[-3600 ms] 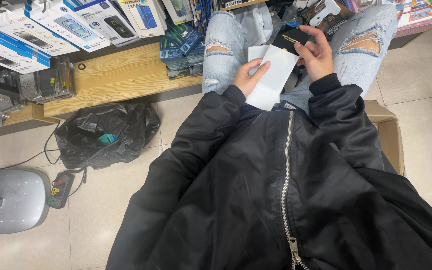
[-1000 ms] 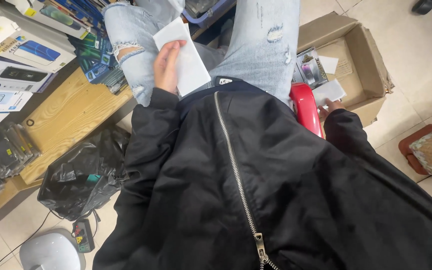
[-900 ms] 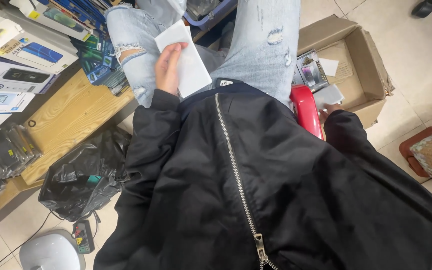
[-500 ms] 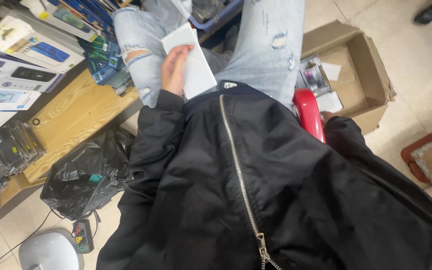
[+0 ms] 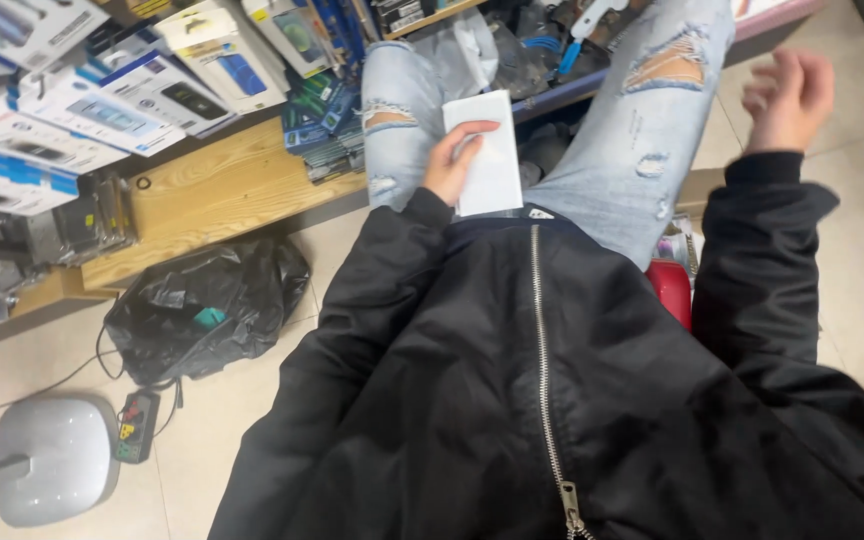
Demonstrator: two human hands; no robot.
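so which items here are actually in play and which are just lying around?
In hand:
left hand holding the white flat box on the lap
right hand raised, empty

Lying about:
black plastic bag on the floor
boxed goods on the wooden shelf
grey stand base
red stool

Pale tiled floor meets a low wooden shelf (crowded with boxed goods).

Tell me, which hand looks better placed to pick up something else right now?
The right hand, probably. It is raised, open and empty out to the side, while the left hand grips a white flat packet on the lap and is busy.
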